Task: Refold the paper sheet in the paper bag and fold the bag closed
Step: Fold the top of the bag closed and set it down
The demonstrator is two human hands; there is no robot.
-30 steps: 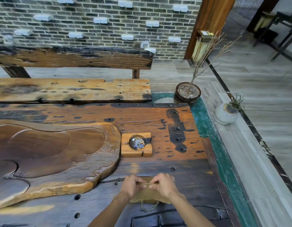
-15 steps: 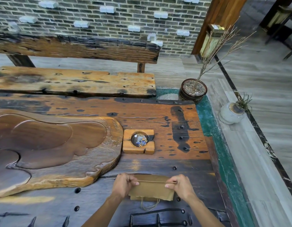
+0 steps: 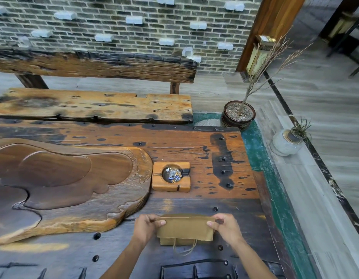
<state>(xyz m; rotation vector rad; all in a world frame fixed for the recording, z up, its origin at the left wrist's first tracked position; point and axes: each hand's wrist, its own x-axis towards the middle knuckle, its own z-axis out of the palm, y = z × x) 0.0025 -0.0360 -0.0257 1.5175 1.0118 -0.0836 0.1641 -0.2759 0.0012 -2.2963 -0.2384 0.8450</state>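
A brown paper bag [image 3: 184, 230] lies flat on the dark front part of the wooden table [image 3: 194, 150], folded over on itself along its far edge. Its twine handle loops out toward me from the near edge. My left hand [image 3: 147, 228] pinches the left end of the fold. At the fold's right end my right hand [image 3: 225, 227] does the same. The paper sheet is not visible; whether it sits inside the bag cannot be told.
A square wooden ashtray [image 3: 171, 176] sits just beyond the bag. To the left lies a big carved wooden tea tray [image 3: 63, 182]. The table's right edge is close, with a potted twig plant [image 3: 238, 114] and a small white vase [image 3: 286, 142] past it. A bench [image 3: 94, 106] stands behind.
My hands have moved apart along the bag's fold, from close together at the middle out to its two ends. The folded flap now lies wider and flatter.
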